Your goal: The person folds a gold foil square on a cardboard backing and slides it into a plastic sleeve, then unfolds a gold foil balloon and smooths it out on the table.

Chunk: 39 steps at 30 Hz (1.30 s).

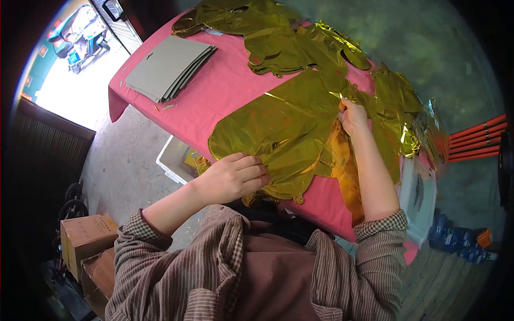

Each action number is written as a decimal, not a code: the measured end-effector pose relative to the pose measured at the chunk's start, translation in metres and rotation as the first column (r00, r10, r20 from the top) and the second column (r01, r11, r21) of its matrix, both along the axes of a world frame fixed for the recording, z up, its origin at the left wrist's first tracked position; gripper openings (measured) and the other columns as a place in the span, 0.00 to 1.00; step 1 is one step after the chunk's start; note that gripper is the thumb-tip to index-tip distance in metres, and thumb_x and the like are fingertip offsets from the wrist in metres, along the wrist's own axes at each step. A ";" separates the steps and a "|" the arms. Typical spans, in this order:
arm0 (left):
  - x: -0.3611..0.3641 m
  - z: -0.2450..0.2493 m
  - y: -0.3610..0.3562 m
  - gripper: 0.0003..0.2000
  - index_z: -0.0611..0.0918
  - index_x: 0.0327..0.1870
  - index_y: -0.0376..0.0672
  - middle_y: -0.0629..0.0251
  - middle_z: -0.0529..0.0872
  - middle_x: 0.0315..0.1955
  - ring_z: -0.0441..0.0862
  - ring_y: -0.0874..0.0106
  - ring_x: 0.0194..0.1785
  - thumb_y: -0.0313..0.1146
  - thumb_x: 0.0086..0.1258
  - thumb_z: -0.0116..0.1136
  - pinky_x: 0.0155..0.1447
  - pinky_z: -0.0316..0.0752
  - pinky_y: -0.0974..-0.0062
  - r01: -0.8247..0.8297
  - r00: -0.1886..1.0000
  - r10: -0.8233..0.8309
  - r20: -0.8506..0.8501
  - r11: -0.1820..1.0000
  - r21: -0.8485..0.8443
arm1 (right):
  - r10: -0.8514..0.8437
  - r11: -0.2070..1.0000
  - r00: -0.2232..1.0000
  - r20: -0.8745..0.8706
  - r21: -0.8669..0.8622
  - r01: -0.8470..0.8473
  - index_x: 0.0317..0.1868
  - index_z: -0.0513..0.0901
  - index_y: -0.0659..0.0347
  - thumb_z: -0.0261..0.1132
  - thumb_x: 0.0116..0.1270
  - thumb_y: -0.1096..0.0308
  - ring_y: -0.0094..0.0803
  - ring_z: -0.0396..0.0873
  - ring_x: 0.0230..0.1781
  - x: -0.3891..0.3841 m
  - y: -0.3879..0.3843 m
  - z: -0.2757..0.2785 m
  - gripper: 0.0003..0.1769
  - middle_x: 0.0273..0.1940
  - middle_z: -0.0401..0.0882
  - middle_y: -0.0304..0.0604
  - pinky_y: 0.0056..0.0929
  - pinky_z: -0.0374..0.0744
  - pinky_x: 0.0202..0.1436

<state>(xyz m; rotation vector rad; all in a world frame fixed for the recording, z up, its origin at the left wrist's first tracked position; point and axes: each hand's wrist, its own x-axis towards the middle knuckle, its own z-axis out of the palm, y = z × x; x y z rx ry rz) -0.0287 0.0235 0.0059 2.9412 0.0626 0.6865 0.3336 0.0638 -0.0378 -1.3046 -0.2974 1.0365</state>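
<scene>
A large flat gold foil balloon (267,120), shiny and wrinkled, lies spread over the near part of the pink-covered table (230,59). My right hand (353,116) pinches the foil between thumb and fingers, near its right side. Below that hand hangs an orange-tinted fold (347,176) of foil. At the near left edge of the balloon, my left hand (235,176) is closed with fingers curled on the foil; its fingertips are partly hidden. More gold foil balloons (284,48) lie in layers at the far side and to the right.
A stack of grey boards (168,67) sits at the table's left end. Under the table edge stands a white plastic bin (174,160); a clear bin (415,198) stands at right. Cardboard boxes (88,238), water bottles (455,238) and orange poles (476,139) surround the table.
</scene>
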 end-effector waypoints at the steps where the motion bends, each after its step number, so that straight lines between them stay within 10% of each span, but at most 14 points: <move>1: -0.001 0.000 0.000 0.14 0.81 0.45 0.41 0.63 0.82 0.43 0.79 0.65 0.48 0.31 0.57 0.55 0.50 0.76 0.69 0.004 1.000 -0.004 -0.010 0.999 -0.043 | 0.002 1.000 1.000 -0.002 -0.003 -0.002 0.32 0.76 0.61 0.63 0.64 0.73 0.30 0.72 0.24 -0.001 -0.001 0.002 0.04 0.28 0.75 0.39 0.31 0.72 0.27; 14: 0.008 0.030 0.014 0.14 0.82 0.44 0.42 0.60 0.81 0.44 0.78 0.60 0.49 0.38 0.60 0.61 0.54 0.72 0.62 -0.126 0.992 0.117 -0.047 0.912 -0.391 | -0.014 1.000 0.996 0.084 -0.025 0.016 0.30 0.77 0.63 0.63 0.64 0.73 0.30 0.71 0.23 -0.007 -0.002 0.000 0.05 0.28 0.76 0.40 0.30 0.70 0.27; 30: 0.025 0.004 0.021 0.19 0.80 0.50 0.44 0.61 0.76 0.54 0.70 0.62 0.61 0.43 0.60 0.62 0.64 0.64 0.62 -0.176 0.980 0.147 -0.131 0.954 -0.243 | 0.010 0.988 0.998 -0.064 0.154 0.000 0.36 0.74 0.71 0.61 0.64 0.78 0.39 0.78 0.34 0.014 -0.012 0.012 0.05 0.39 0.77 0.49 0.49 0.82 0.45; 36: 0.024 0.005 0.022 0.19 0.79 0.50 0.44 0.61 0.76 0.54 0.69 0.62 0.62 0.42 0.61 0.62 0.64 0.64 0.61 -0.166 0.982 0.134 -0.130 0.946 -0.280 | -0.226 0.950 0.969 0.097 0.241 0.198 0.66 0.57 0.62 0.58 0.63 0.80 0.43 0.78 0.47 0.056 -0.043 0.033 0.31 0.51 0.71 0.50 0.55 0.81 0.50; 38: 0.025 0.005 0.022 0.19 0.79 0.50 0.44 0.61 0.76 0.54 0.69 0.62 0.62 0.42 0.61 0.62 0.64 0.64 0.61 -0.168 0.982 0.133 -0.136 0.943 -0.286 | -0.286 0.952 0.929 0.236 0.182 0.247 0.58 0.63 0.64 0.59 0.64 0.75 0.44 0.74 0.56 0.065 -0.054 0.031 0.23 0.55 0.72 0.50 0.49 0.74 0.60; 39: 0.025 0.005 0.022 0.19 0.79 0.50 0.44 0.61 0.76 0.54 0.69 0.62 0.62 0.42 0.61 0.62 0.64 0.64 0.61 -0.161 0.983 0.127 -0.133 0.944 -0.289 | -0.359 0.933 0.673 0.646 0.251 0.257 0.60 0.63 0.64 0.60 0.63 0.74 0.44 0.70 0.60 0.067 -0.056 0.024 0.25 0.58 0.70 0.51 0.46 0.69 0.64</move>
